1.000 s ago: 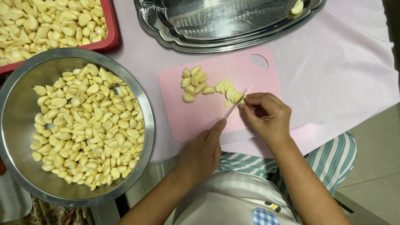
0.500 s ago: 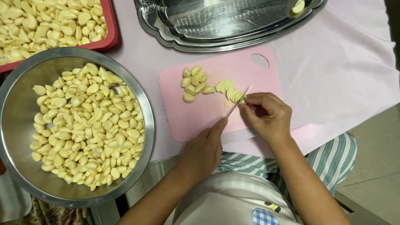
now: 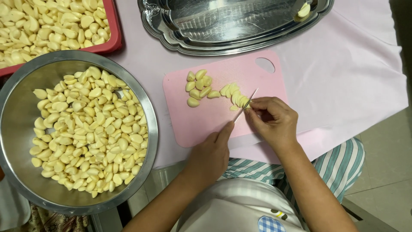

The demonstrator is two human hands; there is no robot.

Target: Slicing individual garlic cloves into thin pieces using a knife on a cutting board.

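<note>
A pink cutting board [image 3: 206,122] lies on a pink cloth. On it are a few whole peeled garlic cloves [image 3: 197,88] and a row of garlic slices [image 3: 234,93]. My left hand [image 3: 210,157] grips a thin knife [image 3: 245,106], with the index finger along its back. The blade stands at the end of the slice row. My right hand [image 3: 272,120] pinches the garlic piece under the blade against the board, and the fingers hide most of it.
A large steel bowl [image 3: 13,172] full of peeled garlic cloves sits at the left. A red tray [image 3: 112,41] with more cloves is at the top left. A steel platter [image 3: 231,41] holding a bit of garlic lies beyond the board. The cloth's edge hangs over my striped lap.
</note>
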